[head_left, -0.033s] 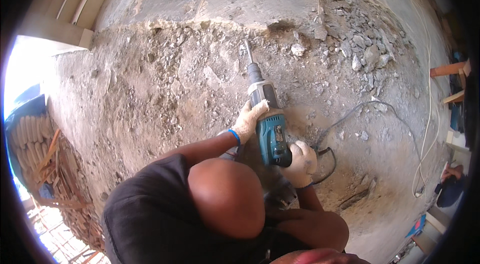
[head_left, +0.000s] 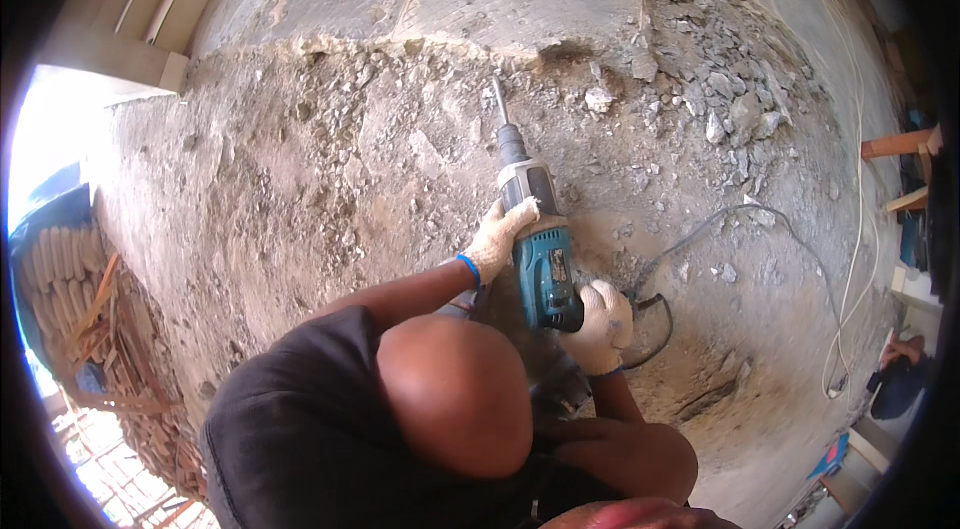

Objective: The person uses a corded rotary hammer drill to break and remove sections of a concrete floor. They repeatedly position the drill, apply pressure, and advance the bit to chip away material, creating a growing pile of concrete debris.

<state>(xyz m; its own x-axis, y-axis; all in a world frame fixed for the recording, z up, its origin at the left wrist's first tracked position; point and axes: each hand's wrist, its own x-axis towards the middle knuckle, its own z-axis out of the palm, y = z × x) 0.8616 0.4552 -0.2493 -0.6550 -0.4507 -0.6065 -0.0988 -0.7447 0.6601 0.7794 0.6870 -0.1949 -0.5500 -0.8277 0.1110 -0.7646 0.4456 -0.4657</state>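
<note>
Left hand (head_left: 500,241) clasps the teal power hammer (head_left: 545,279), frame centre, at its front; right hand (head_left: 602,329) grasps its rear. Judged step: chipping below slab edge (head_left: 460,44), upper centre; next calls for steady pressure

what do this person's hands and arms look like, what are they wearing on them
The left hand and right hand wear off-white, knit-looking gloves. A bright blue band edges the left one. The left sleeve is dark; both forearms are bare.
</note>
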